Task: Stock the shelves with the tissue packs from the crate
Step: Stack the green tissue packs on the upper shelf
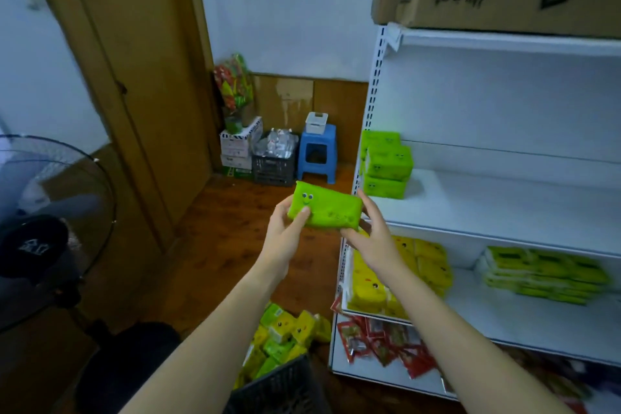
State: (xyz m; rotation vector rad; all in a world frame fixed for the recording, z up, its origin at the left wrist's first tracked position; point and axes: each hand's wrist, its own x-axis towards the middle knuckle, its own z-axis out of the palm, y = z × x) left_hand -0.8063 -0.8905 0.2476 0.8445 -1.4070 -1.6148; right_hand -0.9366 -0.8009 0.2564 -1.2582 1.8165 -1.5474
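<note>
While the green pack (324,210) hangs before the shelf edge: we grip it at both ends, left hand (285,232) with its thumb on the face, right hand (369,235) curled round the other end.
Middle shelf (487,208): we should carry the pack level and set it flush beside the green stack (386,165), face outward.
Crate (279,386): cut off at the bottom edge, so we cannot tell how many packs remain.
Print on the pack: blurred, possibly a brand name.
</note>
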